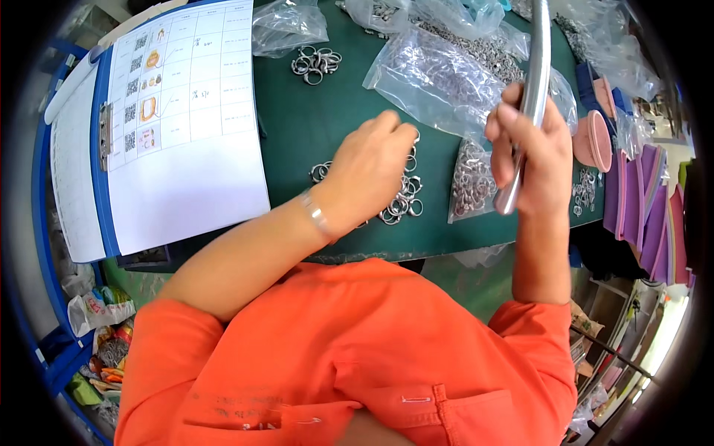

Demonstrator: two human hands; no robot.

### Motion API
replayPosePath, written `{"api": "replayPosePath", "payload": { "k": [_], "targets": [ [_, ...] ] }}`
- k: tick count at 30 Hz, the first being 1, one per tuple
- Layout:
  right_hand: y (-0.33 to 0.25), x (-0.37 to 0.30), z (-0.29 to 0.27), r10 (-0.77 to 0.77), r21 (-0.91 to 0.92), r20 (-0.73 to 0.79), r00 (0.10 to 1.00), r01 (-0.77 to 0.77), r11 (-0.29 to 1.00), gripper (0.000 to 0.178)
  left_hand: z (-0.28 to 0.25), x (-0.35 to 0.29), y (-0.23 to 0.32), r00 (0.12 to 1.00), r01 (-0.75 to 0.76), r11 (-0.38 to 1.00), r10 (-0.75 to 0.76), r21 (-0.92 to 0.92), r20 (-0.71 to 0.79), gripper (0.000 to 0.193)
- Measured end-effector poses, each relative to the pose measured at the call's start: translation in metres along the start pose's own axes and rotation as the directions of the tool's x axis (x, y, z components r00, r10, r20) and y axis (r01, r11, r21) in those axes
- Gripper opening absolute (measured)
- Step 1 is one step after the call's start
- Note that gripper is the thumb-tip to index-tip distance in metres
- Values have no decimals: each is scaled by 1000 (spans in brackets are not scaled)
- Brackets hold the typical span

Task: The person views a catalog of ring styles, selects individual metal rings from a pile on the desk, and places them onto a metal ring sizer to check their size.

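Curled over loose metal rings [405,202] with the left hand [368,163] — cannot tell whether pinching one. Wrapped around a steel ring mandrel [538,70] with the right hand [544,154], held aslant above the bench, likely for clearance. Stocked between both with a small clear bag of rings [473,182], presumably for separation. Left of the left hand, laid open with a printed sheet [193,186], likely for reference — beyond both hands, strewn with a ring cluster [315,65] and a large clear bag [431,74].
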State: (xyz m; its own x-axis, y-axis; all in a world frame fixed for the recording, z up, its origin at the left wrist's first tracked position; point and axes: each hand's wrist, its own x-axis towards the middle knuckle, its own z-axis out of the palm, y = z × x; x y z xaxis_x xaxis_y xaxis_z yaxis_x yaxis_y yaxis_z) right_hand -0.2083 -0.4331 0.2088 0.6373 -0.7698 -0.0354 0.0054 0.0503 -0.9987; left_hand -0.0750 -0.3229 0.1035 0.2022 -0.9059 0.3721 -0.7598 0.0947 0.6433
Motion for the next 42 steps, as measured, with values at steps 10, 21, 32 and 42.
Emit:
{"api": "replayPosePath", "payload": {
  "k": [10, 21, 32, 42],
  "targets": [
    [41, -72, -24, 282, 85, -74, 957, -275, 958, 19, 2, 35, -3, 816, 562, 793, -486, -236, 312, 18],
    [72, -101, -14, 349, -315, 226, 909, -271, 909, 21, -47, -15, -17, 797, 405, -179, -411, -897, 442, 18],
    [63, -89, 6, 149, -526, 405, 902, 97, 845, 16, -37, -30, 9, 836, 546, 345, -173, -763, 520, 64],
    [73, -89, 5, 127, -562, 412, 902, 142, 815, 15, -24, -41, 3, 844, 537, 268, -167, -800, 510, 45]
  ]
}}
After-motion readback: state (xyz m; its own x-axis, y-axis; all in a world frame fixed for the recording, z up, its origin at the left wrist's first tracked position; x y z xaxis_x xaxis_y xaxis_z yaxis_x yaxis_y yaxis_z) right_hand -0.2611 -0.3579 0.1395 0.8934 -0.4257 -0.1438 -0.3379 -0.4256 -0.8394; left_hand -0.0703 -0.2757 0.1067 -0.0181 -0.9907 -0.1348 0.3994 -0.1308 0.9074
